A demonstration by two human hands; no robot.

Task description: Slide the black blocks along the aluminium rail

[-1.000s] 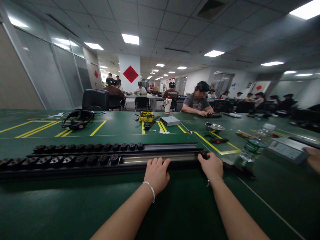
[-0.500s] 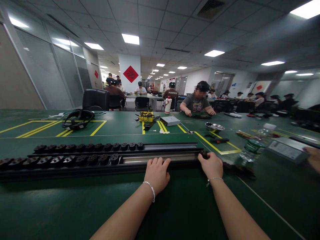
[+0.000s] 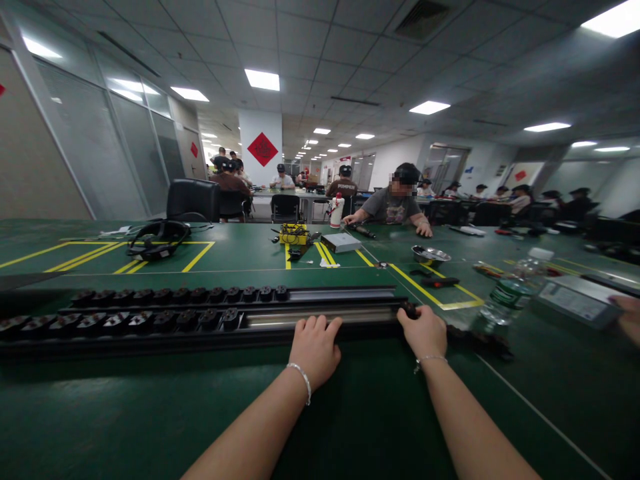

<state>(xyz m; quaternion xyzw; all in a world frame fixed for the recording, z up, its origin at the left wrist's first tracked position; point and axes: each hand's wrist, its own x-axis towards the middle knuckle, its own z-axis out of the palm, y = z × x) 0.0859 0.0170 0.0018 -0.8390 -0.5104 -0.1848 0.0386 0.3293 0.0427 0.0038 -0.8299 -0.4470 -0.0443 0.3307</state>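
Observation:
A long black rail lies across the green table in front of me, and a second rail lies just behind it. Several small black socket modules sit in a row along the left part of each rail. My left hand rests on the near rail's front edge, fingers curled over it. My right hand is closed at the rail's right end, pinching a small black piece there.
A water bottle and a grey box stand at the right, with another person's hand on the box. Black headphones, a yellow device, a white box and a metal bowl lie further back. A person sits across the table.
My hands have stayed where they were on the rail. The person across the table has spread both arms outward along the far edge.

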